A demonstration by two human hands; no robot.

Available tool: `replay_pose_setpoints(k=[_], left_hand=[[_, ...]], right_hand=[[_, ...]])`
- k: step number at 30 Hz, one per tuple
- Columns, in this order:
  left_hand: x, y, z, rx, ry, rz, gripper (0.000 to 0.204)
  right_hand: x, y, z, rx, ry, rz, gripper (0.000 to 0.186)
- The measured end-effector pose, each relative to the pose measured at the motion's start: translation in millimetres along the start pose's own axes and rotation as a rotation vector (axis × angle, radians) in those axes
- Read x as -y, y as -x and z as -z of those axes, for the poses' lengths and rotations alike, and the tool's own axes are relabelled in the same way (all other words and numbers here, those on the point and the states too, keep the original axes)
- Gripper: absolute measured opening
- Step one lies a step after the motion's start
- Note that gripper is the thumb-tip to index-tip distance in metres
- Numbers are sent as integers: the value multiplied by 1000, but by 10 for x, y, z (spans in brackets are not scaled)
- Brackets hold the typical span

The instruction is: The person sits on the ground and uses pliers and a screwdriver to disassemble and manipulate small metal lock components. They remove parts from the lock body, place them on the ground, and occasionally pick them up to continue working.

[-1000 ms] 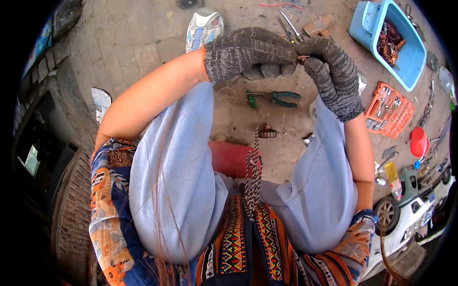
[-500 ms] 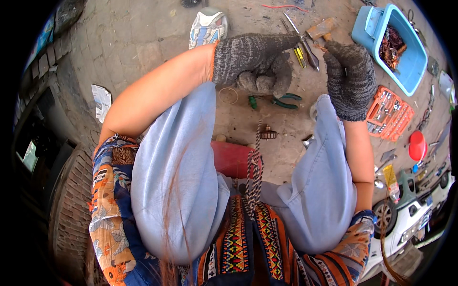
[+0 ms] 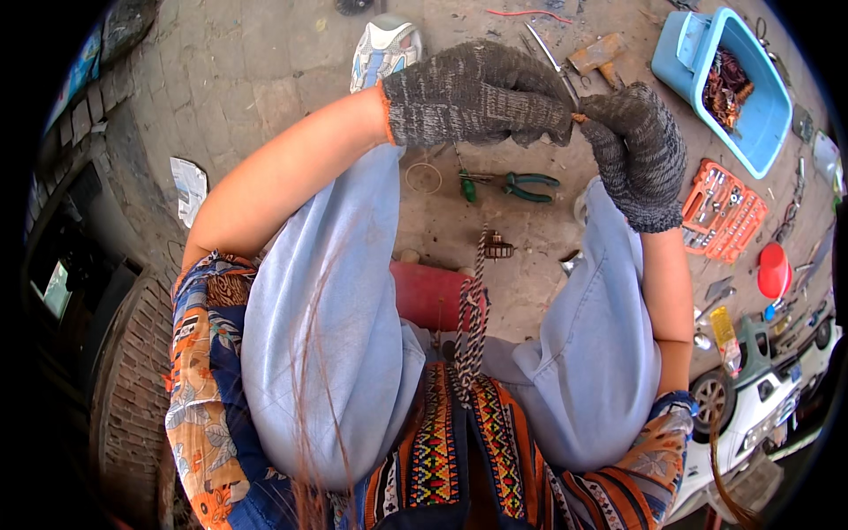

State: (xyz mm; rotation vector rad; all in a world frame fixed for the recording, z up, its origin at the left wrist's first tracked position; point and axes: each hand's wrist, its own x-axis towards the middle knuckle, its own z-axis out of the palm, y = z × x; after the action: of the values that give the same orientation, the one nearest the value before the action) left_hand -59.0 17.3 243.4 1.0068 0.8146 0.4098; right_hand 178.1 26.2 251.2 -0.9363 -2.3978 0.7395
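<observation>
My left hand (image 3: pixel 481 95), in a dark grey knit glove, reaches across from the left with its fingers pressed together; whatever they hold is hidden. My right hand (image 3: pixel 638 155), gloved the same way, pinches a small copper-coloured piece (image 3: pixel 579 117) between thumb and fingers. The fingertips of both hands meet around this piece. Behind them lie a screwdriver (image 3: pixel 542 46), partly covered by the left glove, and a wooden-looking mallet (image 3: pixel 601 57). Below the hands, pliers with dark green handles (image 3: pixel 532 187) rest on the ground beside a green-handled tool (image 3: pixel 468 187).
A blue plastic tub (image 3: pixel 767 132) with copper-coloured scraps stands at the far right. Near it lie an orange socket set (image 3: pixel 723 212) and a red round container (image 3: pixel 774 270). A small coil-wound part (image 3: pixel 498 249) sits between my knees. A white car (image 3: pixel 764 406) is at the right.
My hands have come together, the left moving right and its fingers closing, the right shifting slightly left. The pliers and green-handled tool are now more fully visible; the yellow tool is now covered.
</observation>
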Motion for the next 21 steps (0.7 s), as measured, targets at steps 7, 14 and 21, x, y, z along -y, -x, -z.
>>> replay_pose_setpoints(k=[7,14,21], left_hand=[[2,17,-70,-118,-556,-358,22],[150,191,-66,-315,-1727,-888,35],[133,191,-50,-283,-1330,-760,29]], right_hand=[[-48,170,-46,191,-151,-148,27],[184,224,-141,240,-1334,-984,29],[165,182,-130,149,-1731,-1200,22]])
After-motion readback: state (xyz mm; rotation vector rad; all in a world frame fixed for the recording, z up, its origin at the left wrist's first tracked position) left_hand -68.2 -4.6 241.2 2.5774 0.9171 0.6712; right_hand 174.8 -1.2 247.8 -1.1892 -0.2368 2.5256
